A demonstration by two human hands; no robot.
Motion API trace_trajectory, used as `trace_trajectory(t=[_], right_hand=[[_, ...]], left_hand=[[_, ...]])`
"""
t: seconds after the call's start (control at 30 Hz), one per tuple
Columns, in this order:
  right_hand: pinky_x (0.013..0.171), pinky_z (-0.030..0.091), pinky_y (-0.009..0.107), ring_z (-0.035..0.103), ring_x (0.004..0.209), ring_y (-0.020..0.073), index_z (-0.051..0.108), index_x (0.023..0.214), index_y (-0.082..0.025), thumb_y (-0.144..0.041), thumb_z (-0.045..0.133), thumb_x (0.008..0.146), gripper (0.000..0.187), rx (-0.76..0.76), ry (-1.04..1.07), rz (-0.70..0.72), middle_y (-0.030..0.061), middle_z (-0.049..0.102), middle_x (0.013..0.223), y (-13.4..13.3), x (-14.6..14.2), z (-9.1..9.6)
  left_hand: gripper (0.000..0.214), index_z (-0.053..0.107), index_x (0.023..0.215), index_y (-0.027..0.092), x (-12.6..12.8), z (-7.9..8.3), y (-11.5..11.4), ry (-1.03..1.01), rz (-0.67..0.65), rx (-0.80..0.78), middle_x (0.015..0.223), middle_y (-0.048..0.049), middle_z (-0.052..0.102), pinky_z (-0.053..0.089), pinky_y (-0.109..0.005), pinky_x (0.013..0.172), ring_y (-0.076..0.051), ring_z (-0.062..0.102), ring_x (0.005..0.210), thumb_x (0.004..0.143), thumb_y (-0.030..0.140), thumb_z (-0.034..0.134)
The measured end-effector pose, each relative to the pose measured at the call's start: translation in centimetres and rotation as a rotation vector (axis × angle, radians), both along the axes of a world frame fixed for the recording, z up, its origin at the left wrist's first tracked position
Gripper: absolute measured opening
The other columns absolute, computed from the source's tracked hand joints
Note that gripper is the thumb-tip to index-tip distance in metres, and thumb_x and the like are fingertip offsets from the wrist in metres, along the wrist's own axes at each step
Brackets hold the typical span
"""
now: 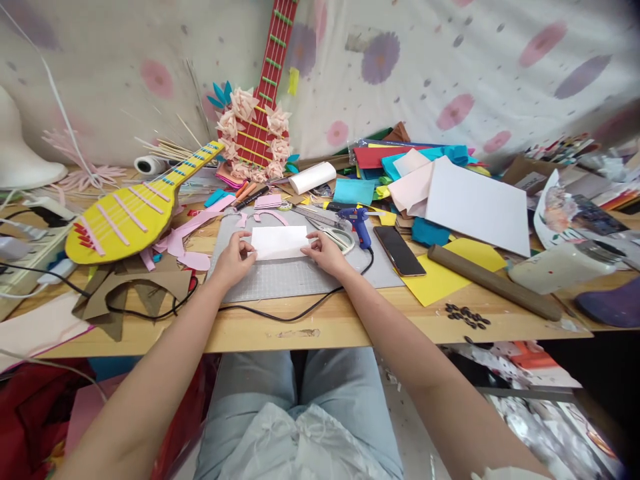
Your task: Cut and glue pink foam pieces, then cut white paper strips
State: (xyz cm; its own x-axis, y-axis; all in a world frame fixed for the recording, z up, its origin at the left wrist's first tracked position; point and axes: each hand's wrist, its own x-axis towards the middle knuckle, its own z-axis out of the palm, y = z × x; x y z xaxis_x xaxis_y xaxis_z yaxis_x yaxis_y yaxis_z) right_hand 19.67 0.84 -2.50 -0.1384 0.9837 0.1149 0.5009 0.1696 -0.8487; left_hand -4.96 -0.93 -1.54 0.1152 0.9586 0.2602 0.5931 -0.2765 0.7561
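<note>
Where the person's lap in pale jeans meets the near edge of the wooden counter, a black cable loops along the bare wood. Just beyond it lies a grey cutting mat, roughly midway along that edge. On the mat's far half rests a white paper, lying flat. The left hand has its fingers closed on the paper's left edge, and the right hand has its fingers pinched on the right edge.

Toward the near left corner a brown cardboard cutout lies under the cable. To the right of the mat are a dark phone, a yellow sheet, a brown cardboard tube laid slantwise, and a scatter of small dark beads close to the near edge. A white jar lies on its side toward the right end.

Behind the paper sit scissors and a blue glue gun. A yellow cardboard guitar lies flat on the left half, with pink scraps around it. Along the far edge is a heap of coloured sheets, with a large white sheet on top, and a red guitar ringed with paper flowers leans upright. A flower-printed cloth hangs behind the counter as a backdrop.
</note>
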Motion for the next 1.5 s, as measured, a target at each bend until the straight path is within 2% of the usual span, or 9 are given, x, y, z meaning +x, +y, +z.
trace_trajectory(t=[0.13, 0.27, 0.47, 0.6, 0.77, 0.87, 1.03, 1.5], right_hand=[[0.061, 0.038, 0.023, 0.048, 0.059, 0.0084, 0.048, 0.103, -0.018, -0.026, 0.059, 0.069, 0.037, 0.015, -0.012, 0.02, -0.0046, 0.053, 0.071, 0.0, 0.0, 0.0], [0.064, 0.038, 0.024, 0.049, 0.062, 0.0098, 0.05, 0.101, -0.019, -0.022, 0.06, 0.067, 0.035, 0.038, -0.109, 0.028, -0.0042, 0.054, 0.071, -0.5, 0.1, 0.4], [0.061, 0.038, 0.024, 0.049, 0.061, 0.0096, 0.049, 0.104, -0.02, -0.033, 0.057, 0.072, 0.035, 0.042, -0.159, -0.001, -0.0031, 0.054, 0.075, -0.9, -0.3, 0.6], [0.061, 0.037, 0.024, 0.049, 0.061, 0.0096, 0.05, 0.103, -0.02, -0.029, 0.056, 0.073, 0.032, 0.05, -0.197, -0.046, -0.0038, 0.052, 0.072, -1.0, -0.5, 0.7], [0.061, 0.037, 0.024, 0.049, 0.06, 0.0105, 0.049, 0.102, -0.02, -0.031, 0.056, 0.073, 0.032, 0.028, -0.215, -0.072, -0.0044, 0.051, 0.069, -1.2, -0.7, 0.9], [0.062, 0.038, 0.025, 0.05, 0.062, 0.0109, 0.049, 0.102, -0.019, -0.032, 0.053, 0.075, 0.029, 0.033, -0.198, -0.082, -0.0032, 0.052, 0.072, -1.2, -0.7, 0.9], [0.064, 0.039, 0.025, 0.051, 0.064, 0.0107, 0.048, 0.103, -0.02, -0.025, 0.054, 0.073, 0.032, 0.057, -0.228, -0.082, -0.0029, 0.054, 0.074, -1.2, -0.7, 0.6], [0.065, 0.038, 0.026, 0.052, 0.068, 0.0128, 0.045, 0.107, -0.019, -0.021, 0.053, 0.073, 0.035, 0.069, -0.304, -0.031, -0.001, 0.057, 0.08, -1.6, -0.6, 0.8]], left_hand=[[0.045, 0.036, 0.113, 0.018, 0.1, 0.2, -0.4, 0.048, 0.028, -0.006, 0.08, -0.0004, 0.063, 0.041, -0.031, 0.074, -0.015, 0.056, 0.073, 0.071, 0.026, 0.05], [0.045, 0.037, 0.113, 0.019, 0.2, 0.6, -0.8, 0.129, 0.047, 0.003, 0.081, -0.0009, 0.063, 0.042, -0.032, 0.072, -0.016, 0.056, 0.071, 0.071, 0.026, 0.051], [0.047, 0.037, 0.114, 0.018, 0.3, 0.9, -0.9, 0.173, 0.08, -0.001, 0.083, -0.0017, 0.063, 0.043, -0.031, 0.069, -0.015, 0.054, 0.066, 0.071, 0.029, 0.052], [0.048, 0.037, 0.115, 0.018, 0.2, 0.8, -0.7, 0.178, 0.095, -0.004, 0.079, 0.0001, 0.062, 0.042, -0.03, 0.067, -0.014, 0.052, 0.06, 0.071, 0.032, 0.052], [0.048, 0.037, 0.115, 0.018, 0.0, 0.7, -0.8, 0.189, 0.104, 0.012, 0.076, -0.0003, 0.061, 0.042, -0.032, 0.074, -0.018, 0.057, 0.075, 0.071, 0.032, 0.052], [0.049, 0.037, 0.115, 0.017, 0.0, 0.8, -0.8, 0.203, 0.112, 0.002, 0.077, -0.0007, 0.061, 0.042, -0.033, 0.074, -0.018, 0.057, 0.075, 0.072, 0.033, 0.052], [0.048, 0.037, 0.115, 0.018, 0.1, 0.9, -0.9, 0.226, 0.1, 0.01, 0.073, 0.0005, 0.059, 0.043, -0.032, 0.072, -0.018, 0.057, 0.072, 0.073, 0.035, 0.053], [0.046, 0.039, 0.114, 0.016, 0.1, 0.7, -0.7, 0.384, 0.045, 0.129, 0.074, -0.0023, 0.058, 0.042, -0.037, 0.079, -0.023, 0.057, 0.083, 0.074, 0.03, 0.055]])
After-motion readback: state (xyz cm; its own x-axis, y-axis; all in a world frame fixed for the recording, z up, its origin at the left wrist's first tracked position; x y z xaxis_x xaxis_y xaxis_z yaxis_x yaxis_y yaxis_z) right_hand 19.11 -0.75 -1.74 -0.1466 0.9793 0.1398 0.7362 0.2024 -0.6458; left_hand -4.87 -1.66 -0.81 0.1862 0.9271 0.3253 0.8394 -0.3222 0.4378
